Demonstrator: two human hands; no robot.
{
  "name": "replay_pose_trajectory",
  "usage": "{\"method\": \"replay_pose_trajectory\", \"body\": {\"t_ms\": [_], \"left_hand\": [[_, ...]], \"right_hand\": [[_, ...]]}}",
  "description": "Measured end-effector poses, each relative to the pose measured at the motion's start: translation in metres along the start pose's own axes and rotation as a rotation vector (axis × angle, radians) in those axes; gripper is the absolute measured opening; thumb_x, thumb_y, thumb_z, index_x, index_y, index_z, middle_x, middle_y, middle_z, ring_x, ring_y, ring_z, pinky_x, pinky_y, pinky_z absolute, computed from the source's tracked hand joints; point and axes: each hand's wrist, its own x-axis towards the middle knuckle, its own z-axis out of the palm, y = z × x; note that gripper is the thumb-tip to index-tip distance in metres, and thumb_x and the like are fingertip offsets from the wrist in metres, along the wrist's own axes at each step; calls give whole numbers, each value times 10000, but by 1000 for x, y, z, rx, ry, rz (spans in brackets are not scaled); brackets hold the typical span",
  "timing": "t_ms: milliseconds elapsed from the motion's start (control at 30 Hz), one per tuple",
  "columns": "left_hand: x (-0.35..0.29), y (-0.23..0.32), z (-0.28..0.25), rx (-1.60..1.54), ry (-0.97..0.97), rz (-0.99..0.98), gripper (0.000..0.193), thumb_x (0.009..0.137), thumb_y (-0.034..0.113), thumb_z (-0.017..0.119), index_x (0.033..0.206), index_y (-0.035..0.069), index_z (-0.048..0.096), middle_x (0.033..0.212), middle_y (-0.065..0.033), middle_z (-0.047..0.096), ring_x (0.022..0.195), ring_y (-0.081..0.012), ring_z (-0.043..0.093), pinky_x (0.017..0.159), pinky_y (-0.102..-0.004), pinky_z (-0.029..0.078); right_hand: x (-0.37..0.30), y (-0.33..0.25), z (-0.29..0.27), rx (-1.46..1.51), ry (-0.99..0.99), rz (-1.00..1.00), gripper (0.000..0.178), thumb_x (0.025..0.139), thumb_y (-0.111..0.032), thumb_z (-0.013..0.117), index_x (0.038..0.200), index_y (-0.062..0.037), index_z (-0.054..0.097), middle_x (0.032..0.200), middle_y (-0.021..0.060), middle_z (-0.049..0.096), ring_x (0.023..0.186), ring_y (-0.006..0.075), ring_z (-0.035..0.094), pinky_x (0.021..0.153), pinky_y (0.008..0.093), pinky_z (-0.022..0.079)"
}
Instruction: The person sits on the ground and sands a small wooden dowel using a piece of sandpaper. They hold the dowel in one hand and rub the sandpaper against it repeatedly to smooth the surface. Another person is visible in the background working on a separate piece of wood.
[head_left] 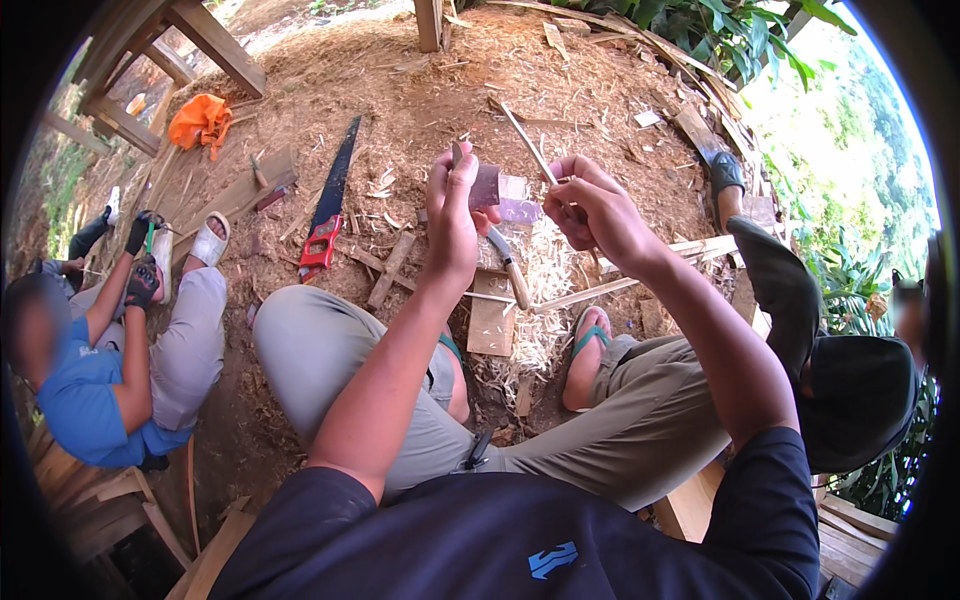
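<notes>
My left hand (455, 205) is raised in front of me, its fingers closed on a dark brown sheet (484, 187) that looks like sandpaper. A slim wooden stick (527, 143) points up and away to the left from my right hand (600, 212), pinched between thumb and fingers. The two hands are apart. Below them, a knife (516, 282) with a pale wooden handle lies over a wooden board (491, 325). Part of its blade is hidden by my left hand. Pale purplish paper (519, 208) shows between the hands, among the shavings.
A hand saw (324, 235) with a red handle lies on the ground to the left. Wood shavings (545, 265) cover the ground between my feet. An orange bag (201, 122) lies at the far left. A person in blue (100, 390) sits at left; another person's dark boot (775, 290) is at right.
</notes>
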Motion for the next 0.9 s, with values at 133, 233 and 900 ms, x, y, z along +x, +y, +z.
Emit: {"method": "replay_pose_trajectory", "body": {"t_ms": [133,233,900], "left_hand": [[5,-11,-5,-106,-53,4,579,975,501,401,1351,63,443,835,-13,603,600,-79,549,484,-217,397],[7,-15,-3,-144,-48,29,600,986,516,361,1360,51,426,841,-22,612,622,-85,555,488,-222,399],[-4,-30,2,-224,-184,94,638,937,511,356,1382,54,356,1103,-104,492,1018,-205,439,938,-397,318]], "right_hand": [[-1,6,6,-22,-34,-79,187,952,-85,462,1125,-26,421,789,61,568,498,49,389,426,205,291],[-3,10,11,-178,-28,-170,196,963,-55,464,1137,-5,388,898,102,629,579,60,444,498,213,366],[14,47,13,-820,389,-392,203,958,-164,601,1114,-61,679,689,-33,546,538,42,412,479,225,317]]}}
